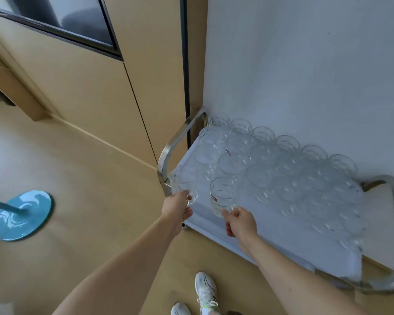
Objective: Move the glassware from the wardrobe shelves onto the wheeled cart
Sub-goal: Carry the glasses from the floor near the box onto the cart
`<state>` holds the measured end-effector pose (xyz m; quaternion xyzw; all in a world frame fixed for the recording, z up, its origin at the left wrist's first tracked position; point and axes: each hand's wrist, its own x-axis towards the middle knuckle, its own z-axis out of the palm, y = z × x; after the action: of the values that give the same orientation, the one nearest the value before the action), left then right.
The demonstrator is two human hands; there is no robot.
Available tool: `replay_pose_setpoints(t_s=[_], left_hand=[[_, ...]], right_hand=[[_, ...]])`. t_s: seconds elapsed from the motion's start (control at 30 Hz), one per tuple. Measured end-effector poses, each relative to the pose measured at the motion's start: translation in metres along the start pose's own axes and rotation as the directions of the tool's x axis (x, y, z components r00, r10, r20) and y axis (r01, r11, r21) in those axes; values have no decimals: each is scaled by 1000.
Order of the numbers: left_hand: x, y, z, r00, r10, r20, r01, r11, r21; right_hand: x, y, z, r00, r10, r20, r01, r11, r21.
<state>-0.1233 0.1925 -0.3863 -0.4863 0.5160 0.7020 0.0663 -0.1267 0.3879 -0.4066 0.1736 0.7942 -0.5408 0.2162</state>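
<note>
Beige floor, white wall, wheeled cart against it. Left hand gripping one glass over the cart's corner, right hand pinching another beside the packed glasses. Risk: clinking neighbours, or tipping off the edge.

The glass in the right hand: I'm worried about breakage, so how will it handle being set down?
The glass looks thin and clear, so probably fragile. It is held low by the right hand, so may tip. Crowded glasses on the cart risk clinking.
</note>
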Motion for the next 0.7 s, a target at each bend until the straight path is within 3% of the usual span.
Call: replay_pose_setpoints(t_s=[0.47,0.7], left_hand=[[38,-12,26,999,34,9,-33,996,-84],[41,-24,39,997,47,62,-47,999,9]], right_hand=[[42,20,4,997,-74,-1,74,997,18],[49,28,6,998,-61,-12,62,996,58]])
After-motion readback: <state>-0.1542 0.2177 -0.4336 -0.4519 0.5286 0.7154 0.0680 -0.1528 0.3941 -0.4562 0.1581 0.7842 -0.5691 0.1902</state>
